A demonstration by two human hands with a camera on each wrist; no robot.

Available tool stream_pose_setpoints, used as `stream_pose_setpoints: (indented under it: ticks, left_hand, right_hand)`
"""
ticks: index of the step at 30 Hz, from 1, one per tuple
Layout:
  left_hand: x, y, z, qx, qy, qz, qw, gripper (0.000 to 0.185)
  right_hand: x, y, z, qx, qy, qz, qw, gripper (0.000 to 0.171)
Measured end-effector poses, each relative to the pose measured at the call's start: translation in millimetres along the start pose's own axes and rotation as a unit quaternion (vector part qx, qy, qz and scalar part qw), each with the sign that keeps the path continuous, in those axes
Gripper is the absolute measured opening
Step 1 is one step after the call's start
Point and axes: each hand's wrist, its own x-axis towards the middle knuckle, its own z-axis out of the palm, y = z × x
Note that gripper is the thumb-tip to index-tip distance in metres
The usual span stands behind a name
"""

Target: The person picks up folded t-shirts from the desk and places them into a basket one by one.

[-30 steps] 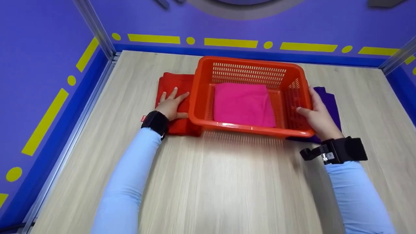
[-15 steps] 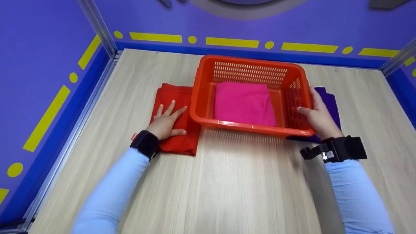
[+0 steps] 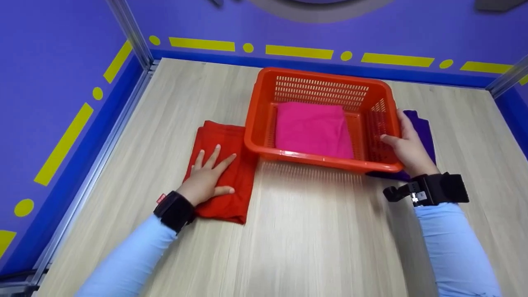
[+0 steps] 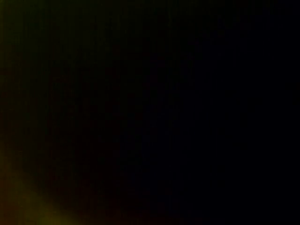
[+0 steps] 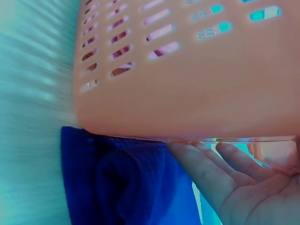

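Observation:
An orange plastic basket stands on the wooden table with a folded pink cloth inside. My left hand lies flat with spread fingers on a folded red cloth left of the basket. My right hand grips the basket's right rim, thumb inside the wall, fingers under the rim. A folded purple cloth lies under that side of the basket, shown blue in the right wrist view. The left wrist view is black.
Purple walls with yellow stripes and metal rails enclose the table on the left, back and right. Bare wooden tabletop stretches between my arms toward me.
My left hand has dragged the red cloth toward me and out from beside the basket. The right hand has kept its grip on the basket's rim.

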Motion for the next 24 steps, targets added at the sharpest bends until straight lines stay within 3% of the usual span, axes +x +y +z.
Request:
stream_pose_setpoints:
  ticks: [10, 20, 24]
  left_hand:
    - [-34.6, 22.3, 17.3, 0.028, 0.007, -0.036, 0.9990, 0.093]
    - [-59.2, 39.1, 32.4, 0.027, 0.023, 0.017, 0.9992, 0.092]
    - [-62.7, 43.0, 35.3, 0.016, -0.005, 0.061, 0.9980, 0.093]
  right_hand:
    - [-2, -3, 1, 0.007, -0.003, -0.004, 1.000, 0.085]
    - [-1, -2, 0, 0.010, -0.005, 0.001, 1.000, 0.085]
    - [-1, 0, 1, 0.011, -0.005, 0.003, 1.000, 0.084]
